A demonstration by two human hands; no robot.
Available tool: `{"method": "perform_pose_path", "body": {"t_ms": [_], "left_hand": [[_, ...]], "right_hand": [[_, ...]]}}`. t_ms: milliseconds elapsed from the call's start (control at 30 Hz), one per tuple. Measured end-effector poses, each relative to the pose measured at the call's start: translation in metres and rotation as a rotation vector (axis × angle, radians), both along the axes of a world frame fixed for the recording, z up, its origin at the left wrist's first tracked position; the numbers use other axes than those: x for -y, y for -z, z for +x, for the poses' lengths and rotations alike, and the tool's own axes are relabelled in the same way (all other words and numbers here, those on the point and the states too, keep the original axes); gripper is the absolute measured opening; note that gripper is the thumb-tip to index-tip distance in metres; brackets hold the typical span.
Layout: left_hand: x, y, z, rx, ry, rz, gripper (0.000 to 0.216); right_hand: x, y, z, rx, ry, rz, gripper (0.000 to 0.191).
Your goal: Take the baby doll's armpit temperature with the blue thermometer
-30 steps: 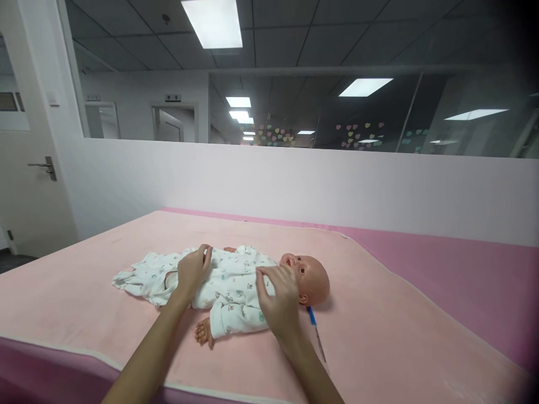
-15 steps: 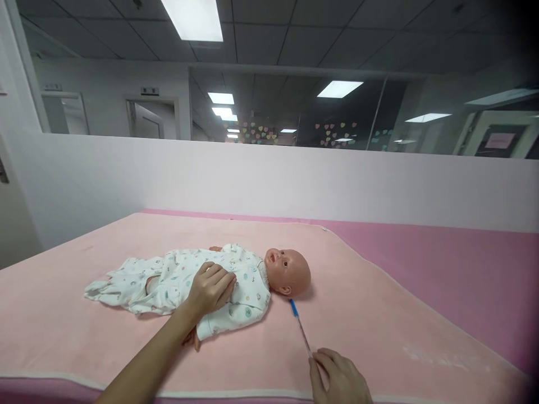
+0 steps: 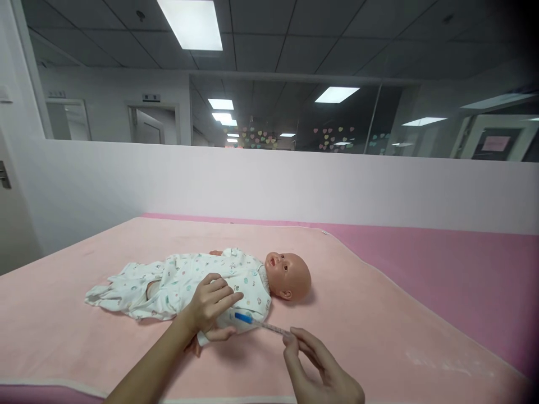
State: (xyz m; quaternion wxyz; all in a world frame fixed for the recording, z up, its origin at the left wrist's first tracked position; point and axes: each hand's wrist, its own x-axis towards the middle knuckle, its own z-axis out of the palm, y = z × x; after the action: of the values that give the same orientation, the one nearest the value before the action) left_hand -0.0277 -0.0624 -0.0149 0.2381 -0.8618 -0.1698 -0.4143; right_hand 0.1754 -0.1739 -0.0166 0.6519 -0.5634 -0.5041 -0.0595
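A baby doll (image 3: 290,274) in a white printed romper (image 3: 177,278) lies on its back on a pale pink blanket (image 3: 379,331), head to the right. My left hand (image 3: 210,307) grips the doll's near sleeve, fingers curled round it. My right hand (image 3: 320,370) pinches the end of a thin thermometer (image 3: 261,324) with a blue tip. The blue tip points at the doll's near armpit, just beside my left thumb.
The blanket covers a pink bed (image 3: 463,269) that runs off to the right. A white low wall (image 3: 295,185) with glass above it stands behind the bed. A door handle (image 3: 4,175) shows at the far left.
My right hand has picked the thermometer up off the blanket and brought its blue tip to the doll's near arm. My left hand slid from the doll's chest onto the sleeve.
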Motion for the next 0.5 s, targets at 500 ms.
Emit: {"method": "perform_pose_path", "body": {"t_ms": [500], "left_hand": [[-0.006,-0.005,-0.005,0.231,-0.102,0.227,0.018]], "right_hand": [[-0.060,-0.039,-0.041,-0.099,-0.665,-0.073,0.032]]}}
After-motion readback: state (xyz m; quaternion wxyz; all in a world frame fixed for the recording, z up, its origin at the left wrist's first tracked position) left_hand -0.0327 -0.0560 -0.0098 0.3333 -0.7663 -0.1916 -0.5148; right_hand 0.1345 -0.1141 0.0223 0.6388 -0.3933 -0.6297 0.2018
